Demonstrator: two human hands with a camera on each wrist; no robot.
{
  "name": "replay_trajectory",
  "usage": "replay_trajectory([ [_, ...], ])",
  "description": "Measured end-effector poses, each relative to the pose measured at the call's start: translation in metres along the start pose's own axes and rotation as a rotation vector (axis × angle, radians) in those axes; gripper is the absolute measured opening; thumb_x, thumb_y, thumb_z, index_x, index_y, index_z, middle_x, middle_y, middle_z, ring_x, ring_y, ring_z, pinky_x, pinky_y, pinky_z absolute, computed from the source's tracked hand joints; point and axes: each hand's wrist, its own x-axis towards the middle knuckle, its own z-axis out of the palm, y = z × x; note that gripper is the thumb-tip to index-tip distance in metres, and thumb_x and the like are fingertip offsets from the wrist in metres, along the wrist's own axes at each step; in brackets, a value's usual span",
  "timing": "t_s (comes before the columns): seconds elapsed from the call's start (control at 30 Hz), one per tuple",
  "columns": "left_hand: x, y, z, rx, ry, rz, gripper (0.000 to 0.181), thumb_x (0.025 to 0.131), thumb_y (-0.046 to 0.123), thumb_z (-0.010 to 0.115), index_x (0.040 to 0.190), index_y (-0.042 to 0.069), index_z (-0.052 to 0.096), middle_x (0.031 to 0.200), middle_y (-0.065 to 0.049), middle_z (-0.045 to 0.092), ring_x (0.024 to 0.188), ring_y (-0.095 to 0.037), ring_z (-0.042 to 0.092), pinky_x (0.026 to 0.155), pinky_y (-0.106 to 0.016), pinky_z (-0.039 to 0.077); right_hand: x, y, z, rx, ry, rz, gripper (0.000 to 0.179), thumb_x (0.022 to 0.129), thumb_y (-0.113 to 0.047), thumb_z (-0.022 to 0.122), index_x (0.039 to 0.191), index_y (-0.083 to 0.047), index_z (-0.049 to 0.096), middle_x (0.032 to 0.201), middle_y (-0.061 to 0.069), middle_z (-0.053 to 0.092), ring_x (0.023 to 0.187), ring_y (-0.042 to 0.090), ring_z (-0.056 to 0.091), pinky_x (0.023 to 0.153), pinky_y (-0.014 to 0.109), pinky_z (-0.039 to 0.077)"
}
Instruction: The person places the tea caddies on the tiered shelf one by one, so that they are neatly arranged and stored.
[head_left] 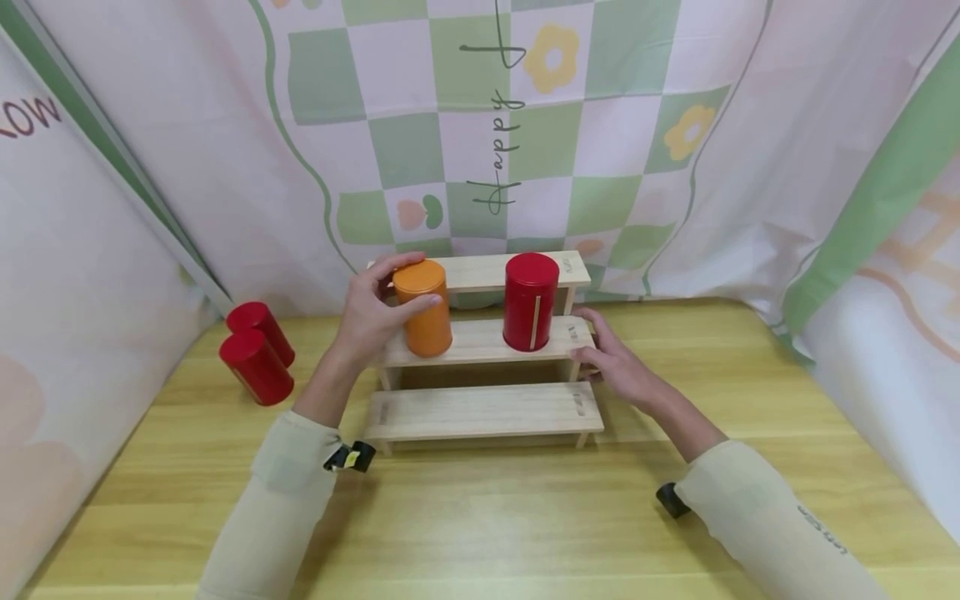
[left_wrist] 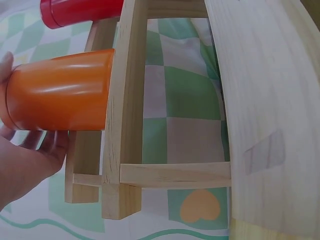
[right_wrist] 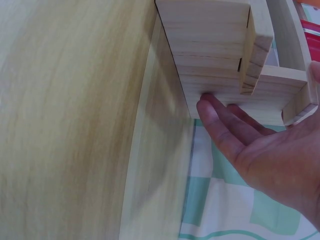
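My left hand (head_left: 365,315) grips an orange cylindrical canister (head_left: 426,321) around its upper part, thumb in front and fingers behind. The canister is upright at the left of the middle step of a three-step wooden stand (head_left: 480,412). In the left wrist view, the base of the orange canister (left_wrist: 62,92) is right at the step's edge. A red canister (head_left: 530,304) stands on the same step, towards the right. At the stand's right end, my right hand (head_left: 621,367) touches the side; in the right wrist view its fingers (right_wrist: 220,120) extend along the wooden side panel.
Two more red canisters (head_left: 258,367) are close together on the wood-grain table (head_left: 487,517), left of the stand. Behind the stand hangs a green and white checked curtain (head_left: 472,125), with further cloth on both sides. Small dark printing marks the step ends.
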Motion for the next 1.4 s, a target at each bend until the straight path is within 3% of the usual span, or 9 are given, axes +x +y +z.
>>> replay_trajectory([
  [0.27, -0.002, 0.002, -0.005, -0.034, -0.005, 0.022, 0.060, 0.088, -0.002, 0.079, 0.143, -0.001, 0.056, 0.141, -0.017, 0.059, 0.119, -0.023, 0.058, 0.103, -0.031, 0.049, 0.003, 0.000, 0.000, 0.006, -0.014, -0.004, 0.064, 0.102, -0.017, 0.048, 0.158, -0.012, 0.016, 0.092, 0.016, 0.047, 0.077, 0.028, 0.046, 0.067, 0.040, 0.047],
  [0.43, -0.007, 0.004, -0.011, -0.040, -0.008, 0.014, 0.064, 0.087, -0.001, 0.078, 0.146, 0.001, 0.054, 0.143, -0.014, 0.058, 0.122, -0.024, 0.057, 0.102, -0.032, 0.049, 0.003, -0.001, 0.000, -0.002, -0.010, 0.003, 0.065, 0.103, -0.018, 0.048, 0.158, -0.013, 0.016, 0.102, 0.020, 0.049, 0.083, 0.029, 0.050, 0.072, 0.040, 0.049],
  [0.73, -0.018, 0.003, -0.026, -0.031, -0.022, -0.023, 0.071, 0.088, -0.001, 0.078, 0.153, 0.007, 0.048, 0.144, -0.011, 0.057, 0.129, -0.028, 0.055, 0.109, -0.047, 0.047, 0.002, 0.002, 0.000, 0.011, -0.013, 0.005, 0.064, 0.103, -0.018, 0.049, 0.157, -0.014, 0.016, 0.093, 0.014, 0.047, 0.078, 0.029, 0.048, 0.070, 0.041, 0.050],
  [0.97, -0.028, -0.001, -0.039, 0.023, -0.007, -0.039, 0.072, 0.088, -0.001, 0.078, 0.153, 0.008, 0.047, 0.145, -0.015, 0.056, 0.129, -0.028, 0.055, 0.109, -0.045, 0.047, 0.000, 0.003, -0.001, 0.006, -0.011, 0.009, 0.065, 0.103, -0.018, 0.049, 0.158, -0.013, 0.015, 0.095, 0.017, 0.048, 0.079, 0.030, 0.048, 0.072, 0.042, 0.050],
  [1.2, -0.036, -0.007, -0.054, 0.082, 0.024, -0.055, 0.072, 0.090, 0.000, 0.078, 0.154, 0.007, 0.046, 0.146, -0.015, 0.056, 0.129, -0.028, 0.056, 0.106, -0.039, 0.049, 0.000, 0.001, -0.001, -0.009, -0.003, -0.002, 0.066, 0.103, -0.018, 0.047, 0.160, -0.012, 0.013, 0.119, 0.024, 0.050, 0.091, 0.028, 0.053, 0.079, 0.042, 0.050],
  [1.4, -0.046, -0.011, -0.067, 0.109, 0.045, -0.044, 0.070, 0.089, -0.002, 0.078, 0.153, 0.006, 0.048, 0.145, -0.015, 0.058, 0.128, -0.024, 0.057, 0.105, -0.033, 0.050, 0.000, 0.001, 0.001, -0.003, -0.003, -0.007, 0.066, 0.103, -0.019, 0.048, 0.159, -0.012, 0.014, 0.115, 0.026, 0.050, 0.091, 0.030, 0.053, 0.080, 0.042, 0.051],
])
